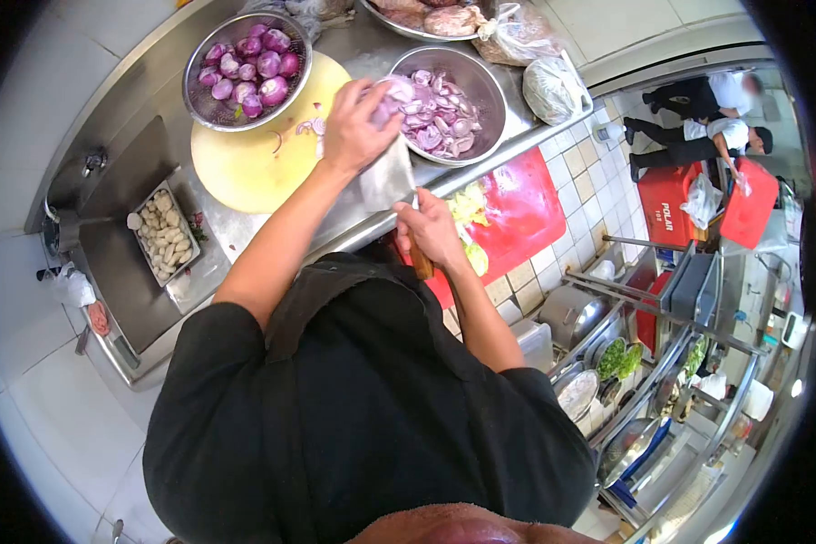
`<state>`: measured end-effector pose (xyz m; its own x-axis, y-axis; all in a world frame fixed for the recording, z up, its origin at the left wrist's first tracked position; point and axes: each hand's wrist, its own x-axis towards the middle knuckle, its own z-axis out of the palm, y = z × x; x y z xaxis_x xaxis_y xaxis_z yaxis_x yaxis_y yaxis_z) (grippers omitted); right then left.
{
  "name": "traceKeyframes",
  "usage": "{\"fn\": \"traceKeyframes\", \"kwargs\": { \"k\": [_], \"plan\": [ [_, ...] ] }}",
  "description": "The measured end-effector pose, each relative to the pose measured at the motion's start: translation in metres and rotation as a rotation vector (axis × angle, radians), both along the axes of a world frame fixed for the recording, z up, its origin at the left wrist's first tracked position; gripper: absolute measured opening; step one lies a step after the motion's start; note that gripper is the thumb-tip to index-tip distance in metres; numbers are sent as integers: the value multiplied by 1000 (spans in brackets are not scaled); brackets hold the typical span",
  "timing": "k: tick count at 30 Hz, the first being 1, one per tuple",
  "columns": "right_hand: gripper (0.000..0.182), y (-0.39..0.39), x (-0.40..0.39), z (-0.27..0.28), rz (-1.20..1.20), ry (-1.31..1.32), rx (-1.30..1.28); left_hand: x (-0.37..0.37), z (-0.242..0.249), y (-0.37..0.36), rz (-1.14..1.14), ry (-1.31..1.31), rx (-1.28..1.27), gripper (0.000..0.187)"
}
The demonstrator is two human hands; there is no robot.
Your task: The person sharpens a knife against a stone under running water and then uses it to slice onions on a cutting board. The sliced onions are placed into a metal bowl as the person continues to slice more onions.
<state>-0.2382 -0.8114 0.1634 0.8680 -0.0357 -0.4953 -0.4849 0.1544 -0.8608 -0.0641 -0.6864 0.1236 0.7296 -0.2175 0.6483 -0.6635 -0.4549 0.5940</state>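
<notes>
Sliced red onion [395, 89] is in my left hand [358, 127], whose fingers are curled at the edge of a steel bowl [492, 102]. More onion slices [442, 120] lie inside that bowl. My right hand [433, 231] grips the handle of a cleaver, with its broad blade [387, 181] reaching up below the left hand. Under the left forearm is a round yellow cutting board [236, 172] with a few onion scraps on it. A perforated steel colander [196, 98] overlapping the board holds several peeled whole red onions [267, 63].
In the sink at left stands a tray of pale, rounded pieces [165, 240]. A red lidded container [530, 195] with pale leafy scraps sits below the counter edge. Plastic bags [553, 91] and a bowl of meat are at the back. Two people [703, 140] stand at right, beyond metal shelving.
</notes>
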Motion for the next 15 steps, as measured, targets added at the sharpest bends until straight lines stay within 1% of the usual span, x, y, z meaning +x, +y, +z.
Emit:
{"fn": "traceKeyframes", "kwargs": {
  "k": [2,3,4,5,7,8,9,11,12,13,14,15],
  "plan": [
    [11,-20,-4,-1,-104,-37,-35,13,-4,-42,-88,-13,-8,49],
    [10,-27,-4,2,-172,-29,-32,16,-6,-61,-151,36,-55,46],
    [10,-34,-5,5,-239,-20,-26,21,-9,-78,-149,78,-18,46],
    [11,-44,-6,-1,-246,-16,-67,28,-16,-93,-148,120,20,46],
    [11,-54,-12,-2,-313,14,-144,51,-60,-116,-56,161,88,42],
    [10,-57,-15,1,-348,29,-179,58,-73,-122,-9,182,118,41],
    [9,-63,-20,-1,-332,5,-216,57,-68,-121,61,83,70,37],
    [8,-74,-27,-9,-309,-44,-283,48,-43,-95,-45,202,-83,35],
    [8,-76,-26,-8,-267,-48,-266,40,-27,-76,-105,260,-158,34],
    [8,-78,-25,-5,-227,-54,-250,30,-17,-50,-76,311,-88,31],
    [9,-78,-24,-3,-191,-63,-234,19,-17,-26,-12,276,-72,27],
    [10,-76,-20,-2,-137,-65,-255,13,-37,2,65,188,-65,24]
  ]
}}
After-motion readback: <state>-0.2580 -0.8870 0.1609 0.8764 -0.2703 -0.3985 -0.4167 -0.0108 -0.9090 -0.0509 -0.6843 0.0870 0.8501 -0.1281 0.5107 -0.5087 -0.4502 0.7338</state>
